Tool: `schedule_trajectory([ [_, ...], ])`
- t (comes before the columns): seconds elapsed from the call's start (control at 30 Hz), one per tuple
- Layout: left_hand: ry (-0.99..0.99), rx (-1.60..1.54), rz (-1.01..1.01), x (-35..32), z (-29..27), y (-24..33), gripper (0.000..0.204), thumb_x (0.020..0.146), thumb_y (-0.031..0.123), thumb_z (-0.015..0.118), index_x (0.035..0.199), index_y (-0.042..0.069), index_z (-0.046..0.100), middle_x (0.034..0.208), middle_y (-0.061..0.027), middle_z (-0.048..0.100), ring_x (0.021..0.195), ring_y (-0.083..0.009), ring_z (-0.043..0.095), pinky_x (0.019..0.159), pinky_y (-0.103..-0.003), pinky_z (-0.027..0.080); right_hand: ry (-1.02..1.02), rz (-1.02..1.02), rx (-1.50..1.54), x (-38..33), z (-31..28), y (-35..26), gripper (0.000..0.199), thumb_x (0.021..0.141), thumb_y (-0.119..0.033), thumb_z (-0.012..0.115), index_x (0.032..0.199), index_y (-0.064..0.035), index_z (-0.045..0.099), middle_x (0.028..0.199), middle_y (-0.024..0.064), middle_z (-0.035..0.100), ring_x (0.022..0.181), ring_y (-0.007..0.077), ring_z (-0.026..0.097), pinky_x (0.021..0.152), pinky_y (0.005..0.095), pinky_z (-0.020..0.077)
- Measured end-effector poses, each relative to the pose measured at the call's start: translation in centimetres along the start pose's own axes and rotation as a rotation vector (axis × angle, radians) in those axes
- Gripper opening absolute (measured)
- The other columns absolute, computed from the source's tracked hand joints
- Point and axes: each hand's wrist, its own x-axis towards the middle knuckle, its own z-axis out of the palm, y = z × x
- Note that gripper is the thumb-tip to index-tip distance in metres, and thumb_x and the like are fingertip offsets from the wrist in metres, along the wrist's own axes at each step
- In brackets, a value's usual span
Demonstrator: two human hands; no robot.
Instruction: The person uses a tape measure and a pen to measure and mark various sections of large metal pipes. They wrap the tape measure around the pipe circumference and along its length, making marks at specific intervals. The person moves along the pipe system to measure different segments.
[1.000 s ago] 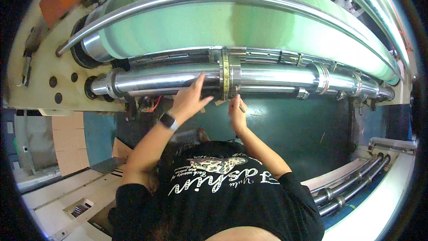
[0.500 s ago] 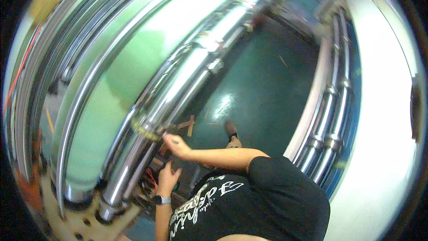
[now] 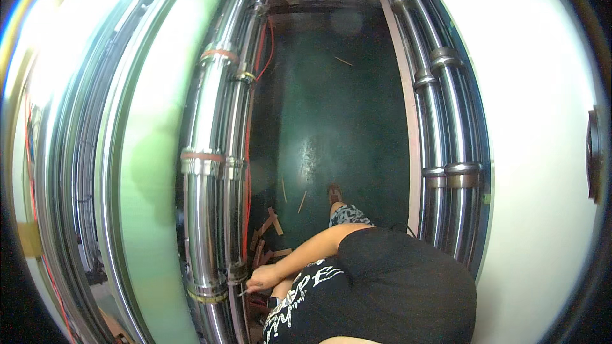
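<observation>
My right hand (image 3: 262, 278) is closed beside the inner shiny metal roller shaft (image 3: 237, 229) on the left, near its lower end. A thin pale sliver pokes out from its fingertips toward the shaft; I cannot make out what it is. Just below, a patch of skin, apparently my left hand (image 3: 280, 289), shows between the right forearm and the black shirt; its fingers are hidden. The thicker shaft (image 3: 207, 229) runs alongside, with a yellowish ring (image 3: 208, 296) level with my right hand and an orange-banded collar (image 3: 203, 162) farther up.
Wooden strips (image 3: 274, 220) lie on the green floor (image 3: 338, 121) beside the shafts. A red cable (image 3: 247, 204) runs along the inner shaft. Left of these is a wide pale-green roller (image 3: 150, 216). Paired metal shafts (image 3: 456, 127) and a white panel (image 3: 535, 229) stand on the right.
The view has turned, so the slanting shafts now run nearly straight ahead. My right hand stays by the shaft, lower in the picture. My left hand, visible before with its watch, is now mostly hidden.
</observation>
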Motion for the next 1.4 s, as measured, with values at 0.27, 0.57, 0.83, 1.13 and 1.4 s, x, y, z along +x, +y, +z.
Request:
schedule_trajectory([
  [0.27, -0.025, 0.176, 0.286, 13.8, -5.7, 11.0, 0.057, 0.075, 0.043, 0.06, 0.105, -0.005, 0.053, 0.09, -0.0277, 0.058, 0.09, -0.0379, 0.057, 0.076, -0.039, 0.045, 0.965, 0.495, -0.215, -12.7, -27.0, 6.0, 0.034, 0.087, -0.038, 0.041, 0.083, -0.0058, 0.049, 0.07, 0.0186, 0.056, 0.067, 0.0376, 0.055, 0.057, 0.0443, 0.0425],
  [0.57, -0.374, 0.615, 0.679, 27.0, -10.2, 33.0, 0.051, 0.077, 0.037, 0.059, 0.107, -0.003, 0.052, 0.089, -0.0267, 0.058, 0.088, -0.0373, 0.057, 0.074, -0.04, 0.045, 1.164, 1.506, -0.293, -32.5, -30.7, 8.0, 0.032, 0.074, -0.014, 0.051, 0.101, 0.0025, 0.048, 0.1, 0.0177, 0.058, 0.095, 0.0289, 0.056, 0.076, 0.0392, 0.0469],
  [0.83, -0.757, 1.136, 1.072, 33.8, -8.8, 46.8, 0.05, 0.077, 0.04, 0.059, 0.11, 0.003, 0.053, 0.092, -0.0217, 0.06, 0.089, -0.0376, 0.056, 0.075, -0.041, 0.045, 1.71, 1.358, 0.39, -38.8, -18.5, 6.9, 0.047, 0.075, -0.035, 0.061, 0.1, 0.0037, 0.05, 0.087, 0.0149, 0.057, 0.075, 0.0245, 0.055, 0.064, 0.0358, 0.0433],
  [1.13, -0.977, 1.457, 1.172, 37.9, -7.0, 55.5, 0.052, 0.078, 0.04, 0.059, 0.11, -0.001, 0.052, 0.072, -0.0169, 0.061, 0.063, -0.0214, 0.061, 0.059, -0.033, 0.046, 3.15, 0.693, 0.442, -30.2, -14.3, 10.7, 0.021, 0.088, -0.026, 0.048, 0.086, -0.0049, 0.046, 0.063, 0.0016, 0.045, 0.053, 0.0113, 0.042, 0.047, 0.0282, 0.0358],
  [1.4, -1.18, 1.41, 1.245, 31.2, -1.0, 52.7, 0.051, 0.077, 0.039, 0.06, 0.107, -0.002, 0.053, 0.068, -0.0166, 0.061, 0.063, -0.0234, 0.062, 0.059, -0.032, 0.046, 3.636, 0.006, 0.308, -27.4, -12.8, 5.8, 0.018, 0.085, -0.021, 0.052, 0.074, -0.0077, 0.048, 0.059, 0.0006, 0.046, 0.047, 0.0101, 0.044, 0.04, 0.0249, 0.0343],
])
